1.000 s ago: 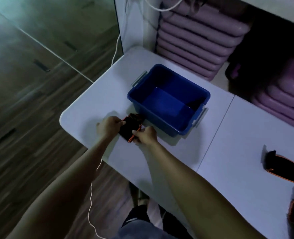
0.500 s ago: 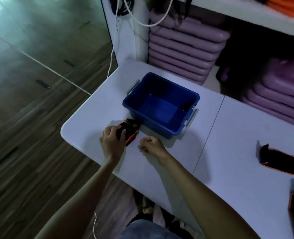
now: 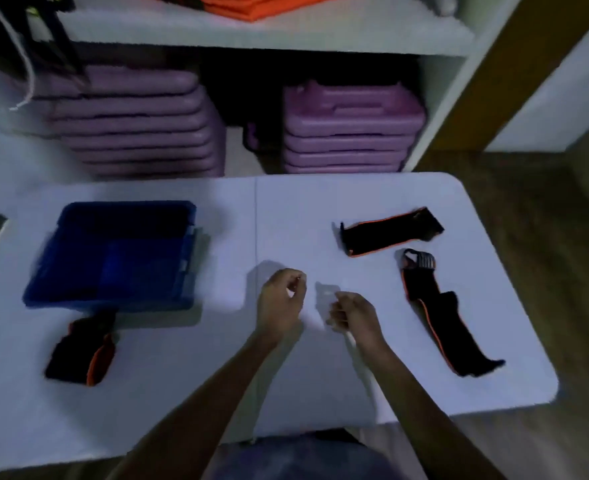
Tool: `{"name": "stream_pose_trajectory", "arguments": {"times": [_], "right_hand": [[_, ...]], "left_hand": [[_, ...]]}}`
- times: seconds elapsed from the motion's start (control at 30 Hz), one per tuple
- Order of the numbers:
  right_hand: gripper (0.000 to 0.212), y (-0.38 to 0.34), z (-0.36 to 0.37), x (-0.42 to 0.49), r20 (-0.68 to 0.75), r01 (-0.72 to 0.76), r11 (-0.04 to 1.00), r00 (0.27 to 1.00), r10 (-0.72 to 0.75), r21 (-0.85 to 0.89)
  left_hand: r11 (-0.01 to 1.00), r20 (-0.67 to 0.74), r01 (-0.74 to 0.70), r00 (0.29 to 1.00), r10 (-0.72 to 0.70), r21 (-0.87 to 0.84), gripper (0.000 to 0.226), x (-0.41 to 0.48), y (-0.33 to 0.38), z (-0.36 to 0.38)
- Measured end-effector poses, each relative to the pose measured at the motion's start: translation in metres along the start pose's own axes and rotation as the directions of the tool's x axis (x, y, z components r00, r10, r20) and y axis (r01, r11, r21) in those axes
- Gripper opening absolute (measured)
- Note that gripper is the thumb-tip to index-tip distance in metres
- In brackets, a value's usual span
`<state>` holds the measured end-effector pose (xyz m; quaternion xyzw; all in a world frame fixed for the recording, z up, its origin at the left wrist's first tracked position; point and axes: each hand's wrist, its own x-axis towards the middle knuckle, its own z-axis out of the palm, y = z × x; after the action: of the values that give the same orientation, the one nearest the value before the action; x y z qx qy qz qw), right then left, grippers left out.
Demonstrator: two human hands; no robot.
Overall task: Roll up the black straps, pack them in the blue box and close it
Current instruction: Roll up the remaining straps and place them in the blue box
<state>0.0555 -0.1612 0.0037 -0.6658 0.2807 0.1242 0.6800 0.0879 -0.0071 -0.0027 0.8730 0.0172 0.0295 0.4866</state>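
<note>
1 rolled strap (image 3: 82,351) is seen beside the empty, lidless blue box (image 3: 113,296), 2 flat straps (image 3: 390,232) (image 3: 449,317) are left unrolled, and both the left hand (image 3: 281,303) and the right hand (image 3: 353,315) are held loosely curled, grasping nothing.

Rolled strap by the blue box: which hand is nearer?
Left. The left hand is right of the rolled strap, over the table's middle; the right hand is farther right.
</note>
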Motion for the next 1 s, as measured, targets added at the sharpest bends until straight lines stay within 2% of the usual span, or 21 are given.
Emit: {"name": "stream_pose_trajectory", "arguments": {"times": [0.1, 0.17, 0.27, 0.33, 0.4, 0.47, 0.5, 0.57, 0.6, 0.63, 0.8, 0.9, 1.0], "right_hand": [[0.013, -0.012, -0.048, 0.018, -0.125, 0.038, 0.997, 0.992, -0.03, 0.066], [0.011, -0.019, -0.074, 0.029, -0.163, 0.073, 0.994, 0.985, -0.059, 0.081], [0.011, -0.027, -0.1, 0.045, -0.18, 0.095, 0.994, 0.98, -0.084, 0.053], [0.016, -0.03, -0.109, 0.058, -0.146, 0.116, 0.993, 0.982, -0.118, -0.02], [0.021, -0.034, -0.11, 0.07, -0.069, 0.128, 0.987, 0.988, -0.136, -0.099], [0.018, -0.036, -0.103, 0.082, 0.039, 0.141, 0.963, 0.99, -0.136, -0.231], [0.015, -0.039, -0.098, 0.085, 0.083, 0.155, 0.949, 0.987, -0.137, -0.276], [0.013, -0.041, -0.089, 0.092, 0.154, 0.176, 0.94, 0.979, -0.136, -0.292], [0.024, -0.043, -0.086, 0.095, 0.173, 0.199, 0.924, 0.974, -0.148, -0.326], [0.033, -0.045, -0.082, 0.097, 0.193, 0.225, 0.895, 0.968, -0.16, -0.386], [0.046, -0.045, -0.059, 0.125, 0.293, 0.329, 0.692, 0.94, -0.175, -0.643], [0.05, -0.037, -0.041, 0.132, 0.371, 0.391, 0.417, 0.919, -0.134, -0.82], [0.049, -0.024, -0.027, 0.125, 0.478, 0.493, 0.153, 0.869, -0.128, -0.856]], "left_hand": [[1.0, 0.122, 0.011, 0.993, -0.009, -0.009, 0.008, 0.032, 0.021, 0.049], [0.998, 0.148, 0.04, 0.988, -0.046, 0.039, 0.014, 0.05, 0.032, 0.075], [0.948, 0.148, -0.134, 0.984, 0.094, 0.287, 0.03, 0.074, 0.042, 0.1], [0.84, 0.246, -0.299, 0.948, 0.204, 0.453, 0.038, 0.093, 0.047, 0.11], [0.68, 0.388, -0.473, 0.875, 0.29, 0.56, 0.041, 0.113, 0.048, 0.115], [0.536, 0.506, -0.562, 0.82, 0.265, 0.63, 0.039, 0.127, 0.04, 0.117], [0.476, 0.55, -0.575, 0.809, 0.209, 0.665, 0.042, 0.129, 0.033, 0.114], [0.418, 0.589, -0.587, 0.796, 0.139, 0.693, 0.051, 0.124, 0.015, 0.11], [0.421, 0.596, -0.582, 0.795, 0.116, 0.695, 0.053, 0.118, 0.009, 0.105], [0.428, 0.584, -0.569, 0.804, 0.111, 0.703, 0.054, 0.109, 0.004, 0.1], [0.478, 0.451, -0.476, 0.875, 0.176, 0.738, 0.049, 0.059, -0.01, 0.075], [0.421, 0.447, -0.485, 0.874, 0.193, 0.767, 0.053, 0.023, -0.015, 0.057], [0.49, 0.486, -0.502, 0.857, 0.171, 0.713, 0.054, -0.015, -0.018, 0.045]]}}
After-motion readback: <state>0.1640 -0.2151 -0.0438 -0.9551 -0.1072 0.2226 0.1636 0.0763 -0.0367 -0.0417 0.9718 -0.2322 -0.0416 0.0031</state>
